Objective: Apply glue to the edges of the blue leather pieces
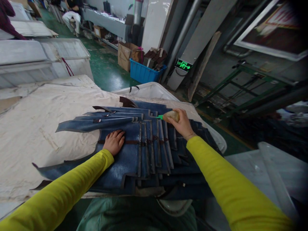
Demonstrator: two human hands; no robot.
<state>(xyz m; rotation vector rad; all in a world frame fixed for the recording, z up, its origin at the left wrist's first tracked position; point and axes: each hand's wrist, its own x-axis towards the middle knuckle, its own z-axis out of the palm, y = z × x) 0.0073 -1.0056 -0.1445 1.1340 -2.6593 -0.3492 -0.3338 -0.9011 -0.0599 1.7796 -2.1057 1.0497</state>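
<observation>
Dark blue leather-like pieces (117,166) lie overlapped in a fanned stack, their dark edge strips showing side by side. My left hand (114,142) rests flat on the top piece, fingers spread a little, beside a brown band across it. In my right hand (182,123) is a squeeze bottle (171,116), yellowish with a green nozzle. The bottle is tipped on its side, and its nozzle points left, over the upper edges of the stacked pieces. Whether the tip touches them I cannot tell.
Pale cloth (60,106) covers the work surface under the stack. Beyond it stand a blue crate (144,72) filled with brown pieces, a cardboard box (125,56) and white bins (72,53). A green metal frame (245,80) is at the right. People sit or stand far left.
</observation>
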